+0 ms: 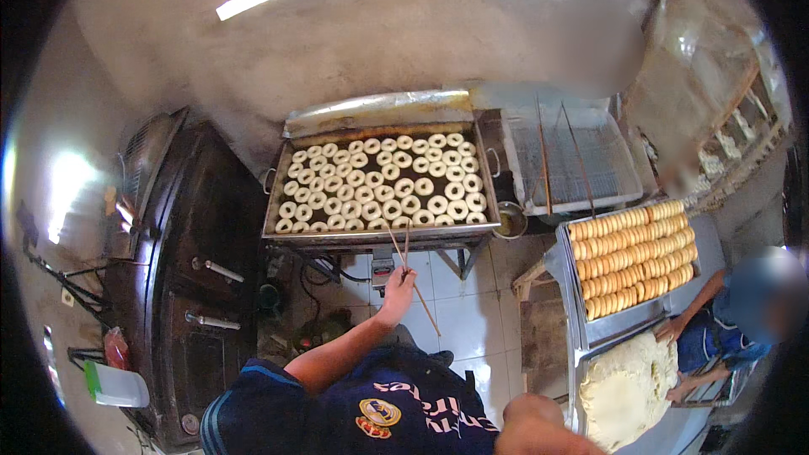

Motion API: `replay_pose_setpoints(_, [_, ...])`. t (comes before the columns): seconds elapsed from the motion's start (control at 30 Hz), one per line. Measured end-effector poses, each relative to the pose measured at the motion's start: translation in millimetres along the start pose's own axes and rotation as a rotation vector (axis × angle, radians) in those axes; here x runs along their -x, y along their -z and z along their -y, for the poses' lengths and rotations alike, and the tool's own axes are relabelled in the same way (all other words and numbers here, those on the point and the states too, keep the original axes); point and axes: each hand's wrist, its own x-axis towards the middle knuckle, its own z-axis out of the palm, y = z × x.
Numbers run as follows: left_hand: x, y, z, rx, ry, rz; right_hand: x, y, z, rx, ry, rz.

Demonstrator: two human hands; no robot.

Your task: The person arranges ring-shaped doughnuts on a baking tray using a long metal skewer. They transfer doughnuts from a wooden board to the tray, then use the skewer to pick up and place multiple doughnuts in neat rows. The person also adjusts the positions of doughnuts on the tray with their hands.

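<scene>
My left hand (396, 293) is closed around a pair of long thin wooden sticks (426, 312). Their tips reach up to the front rim of a wide rectangular metal frying pan (379, 233), spread apart. Many pale ring-shaped doughnuts (356, 178) lie close together in the pan, with dark gaps between some of them. Of my right side only a bare part of the arm (539, 430) shows at the lower edge; the hand itself cannot be made out.
Right of the pan stand a wire-bottomed rack (581, 160) with two long sticks across it and a tray of golden-brown rings (632, 257) in rows. A co-worker's hands (672, 330) press a pale dough slab (628, 388). A dark oven cabinet (202, 278) is at left.
</scene>
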Motion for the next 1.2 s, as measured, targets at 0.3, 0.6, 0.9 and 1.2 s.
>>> replay_pose_setpoints(0.3, [41.3,-34.6,-61.6,-0.150,-0.198,0.219,95.5,-41.5,-118.0,0.246,-0.531,0.452])
replay_pose_setpoints(0.6, [47.7,-46.1,-57.3,0.117,0.107,0.346,146.1,-62.3,-168.0,0.149,-0.998,0.563])
replay_pose_setpoints(0.9, [20.4,24.1,-25.9,0.098,0.077,0.141,201.8,-23.7,-236.6,0.495,-1.048,0.296])
replay_pose_setpoints(1.2, [-83.1,39.2,-12.6,-0.062,-0.117,0.051,135.9,1.6,-274.9,0.800,-0.654,0.544])
